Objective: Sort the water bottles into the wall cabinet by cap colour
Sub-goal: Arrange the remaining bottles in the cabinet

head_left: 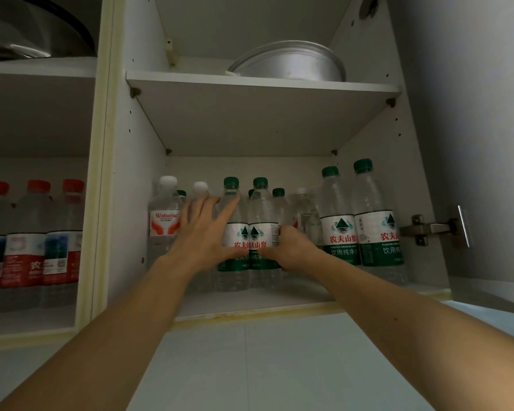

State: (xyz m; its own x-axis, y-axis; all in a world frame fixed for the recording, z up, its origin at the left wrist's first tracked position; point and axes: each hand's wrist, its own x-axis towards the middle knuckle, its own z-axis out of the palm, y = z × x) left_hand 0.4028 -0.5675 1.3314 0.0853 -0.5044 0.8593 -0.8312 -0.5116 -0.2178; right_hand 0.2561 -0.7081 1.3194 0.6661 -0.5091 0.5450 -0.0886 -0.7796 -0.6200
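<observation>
The wall cabinet's right compartment holds water bottles on its lower shelf [250,304]. Two green-capped bottles [260,221] stand side by side in the middle. My left hand [208,229] lies against the left one with fingers spread and straight. My right hand [291,247] curls round the right one at its label. White-capped bottles [165,215] stand at the left, one more [301,203] behind at the middle right. Two taller-looking green-capped bottles [353,221] stand at the right front. Red-capped bottles [33,241] fill the left compartment.
A metal basin [291,62] lies on the upper shelf of the right compartment. A dark pan [36,28] sits on top in the left compartment. The open cabinet door [469,143] with its hinge [433,228] stands at the right. Pale wall tiles [264,366] run below.
</observation>
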